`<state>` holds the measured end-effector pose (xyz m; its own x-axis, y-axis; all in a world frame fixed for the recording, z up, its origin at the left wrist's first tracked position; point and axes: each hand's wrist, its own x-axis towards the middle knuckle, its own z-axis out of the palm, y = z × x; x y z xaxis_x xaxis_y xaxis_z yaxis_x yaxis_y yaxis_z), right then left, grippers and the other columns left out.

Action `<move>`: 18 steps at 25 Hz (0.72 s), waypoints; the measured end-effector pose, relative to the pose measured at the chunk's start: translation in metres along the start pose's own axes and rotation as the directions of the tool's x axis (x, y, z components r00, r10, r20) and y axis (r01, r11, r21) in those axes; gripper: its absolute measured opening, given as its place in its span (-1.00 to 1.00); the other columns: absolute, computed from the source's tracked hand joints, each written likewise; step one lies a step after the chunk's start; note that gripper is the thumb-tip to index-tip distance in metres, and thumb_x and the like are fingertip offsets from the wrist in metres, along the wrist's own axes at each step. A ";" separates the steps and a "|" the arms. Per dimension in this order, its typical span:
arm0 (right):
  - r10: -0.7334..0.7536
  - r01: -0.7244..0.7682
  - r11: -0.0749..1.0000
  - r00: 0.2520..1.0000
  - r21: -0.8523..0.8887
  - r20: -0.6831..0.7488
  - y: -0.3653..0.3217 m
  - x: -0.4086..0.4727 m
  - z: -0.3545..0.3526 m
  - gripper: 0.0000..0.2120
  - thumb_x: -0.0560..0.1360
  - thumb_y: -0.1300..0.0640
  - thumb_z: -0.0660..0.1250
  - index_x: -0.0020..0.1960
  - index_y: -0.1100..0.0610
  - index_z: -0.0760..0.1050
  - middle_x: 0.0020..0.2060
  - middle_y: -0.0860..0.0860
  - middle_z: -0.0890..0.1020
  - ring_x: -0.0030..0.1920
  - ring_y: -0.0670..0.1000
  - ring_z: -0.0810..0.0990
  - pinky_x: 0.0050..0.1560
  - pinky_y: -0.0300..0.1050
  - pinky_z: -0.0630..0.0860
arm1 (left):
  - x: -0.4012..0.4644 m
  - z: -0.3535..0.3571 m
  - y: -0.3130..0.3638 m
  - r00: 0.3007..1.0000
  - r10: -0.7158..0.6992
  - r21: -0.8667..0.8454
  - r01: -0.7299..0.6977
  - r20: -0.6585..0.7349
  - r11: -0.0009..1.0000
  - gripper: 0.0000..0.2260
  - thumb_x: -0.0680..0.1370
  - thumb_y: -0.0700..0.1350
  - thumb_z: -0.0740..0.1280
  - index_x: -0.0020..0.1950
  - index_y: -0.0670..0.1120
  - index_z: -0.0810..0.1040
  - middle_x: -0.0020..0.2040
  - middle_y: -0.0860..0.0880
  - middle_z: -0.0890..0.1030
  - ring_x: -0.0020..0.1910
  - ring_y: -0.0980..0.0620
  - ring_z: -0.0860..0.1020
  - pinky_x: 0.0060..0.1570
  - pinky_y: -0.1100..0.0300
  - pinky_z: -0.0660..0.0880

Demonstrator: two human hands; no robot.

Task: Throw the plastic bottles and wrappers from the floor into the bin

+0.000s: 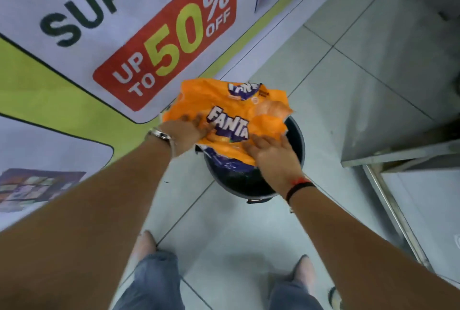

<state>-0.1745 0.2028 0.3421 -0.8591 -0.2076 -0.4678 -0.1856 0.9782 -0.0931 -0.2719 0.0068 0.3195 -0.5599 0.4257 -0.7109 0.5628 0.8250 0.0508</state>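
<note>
A large crumpled orange Fanta wrapper lies across the open top of a round black bin on the tiled floor. My left hand presses on the wrapper's left side with fingers spread, a watch on its wrist. My right hand lies flat on the wrapper's lower right edge, over the bin's mouth. Most of the bin's inside is hidden by the wrapper and my hands. No plastic bottle is in view.
A big printed banner with "up to 50% off" runs along the left, close behind the bin. A steel table with a leg stands to the right. My two feet stand on grey floor tiles in front of the bin.
</note>
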 end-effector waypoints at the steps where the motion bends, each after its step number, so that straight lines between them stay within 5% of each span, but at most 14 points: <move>1: 0.055 -0.054 0.998 0.997 -0.017 0.047 0.017 -0.004 0.013 -0.53 0.59 0.15 0.09 0.47 0.00 0.08 0.50 0.06 0.15 0.47 0.18 0.12 0.46 0.27 -0.02 | 0.001 -0.003 0.024 0.998 0.053 0.045 -0.054 0.028 0.997 -0.56 0.65 0.01 -0.05 0.51 0.09 -0.08 0.55 -0.08 -0.06 0.49 -0.20 0.01 0.45 -0.08 0.10; 7: 0.179 -0.157 0.982 0.952 -0.106 0.249 0.057 0.017 0.108 -0.49 0.60 0.14 0.06 0.49 0.06 -0.05 0.51 0.12 0.12 0.49 0.23 0.04 0.47 0.24 -0.16 | 0.078 0.057 0.080 0.996 0.052 0.262 -0.071 0.078 0.962 -0.56 0.66 -0.04 -0.07 0.51 0.04 -0.13 0.53 -0.24 -0.12 0.48 -0.29 -0.09 0.47 -0.09 -0.17; 11: 0.158 -0.104 0.983 0.895 -0.149 0.417 0.063 0.063 0.150 -0.39 0.49 -0.01 0.20 0.47 0.05 0.08 0.45 0.10 0.29 0.47 0.20 0.14 0.40 0.32 -0.32 | 0.120 0.104 0.089 0.984 0.068 0.317 -0.119 0.167 0.941 -0.36 0.56 0.25 0.02 0.50 0.06 -0.22 0.54 -0.14 -0.19 0.49 -0.21 -0.18 0.42 -0.21 -0.28; 14: 0.188 -0.200 0.979 0.783 -0.046 0.593 0.074 0.099 0.175 -0.24 0.41 -0.23 0.10 0.51 0.00 -0.07 0.53 0.13 0.06 0.51 0.22 -0.07 0.40 0.33 -0.40 | 0.148 0.122 0.084 0.966 -0.008 0.224 -0.052 0.260 0.973 -0.26 0.47 0.40 -0.09 0.48 0.06 -0.30 0.52 -0.06 -0.30 0.49 -0.11 -0.29 0.40 -0.20 -0.36; 16: 0.206 -0.265 0.964 0.744 -0.003 0.635 0.077 0.114 0.183 -0.28 0.46 -0.26 0.01 0.50 -0.02 -0.16 0.54 0.10 -0.10 0.51 0.19 -0.20 0.40 0.30 -0.42 | 0.158 0.115 0.084 0.970 -0.028 0.121 -0.001 0.241 0.993 -0.31 0.49 0.38 -0.16 0.50 0.06 -0.24 0.54 -0.02 -0.24 0.50 -0.05 -0.26 0.41 -0.16 -0.37; 18: 0.211 -0.221 0.974 0.811 -0.049 0.545 0.073 0.114 0.184 -0.40 0.56 -0.15 -0.05 0.50 0.01 -0.16 0.54 0.09 -0.10 0.52 0.13 -0.19 0.39 0.28 -0.41 | 0.158 0.107 0.086 0.998 0.036 0.101 -0.042 0.058 0.994 -0.41 0.55 0.29 -0.16 0.51 0.04 -0.13 0.55 -0.02 -0.12 0.51 -0.01 -0.19 0.41 -0.12 -0.37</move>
<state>-0.1984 0.2516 0.1204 -0.4759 0.0418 -0.8785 -0.0145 0.9984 0.0554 -0.2465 0.1050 0.1363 -0.5031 0.4329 -0.7480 0.6441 0.7649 0.0095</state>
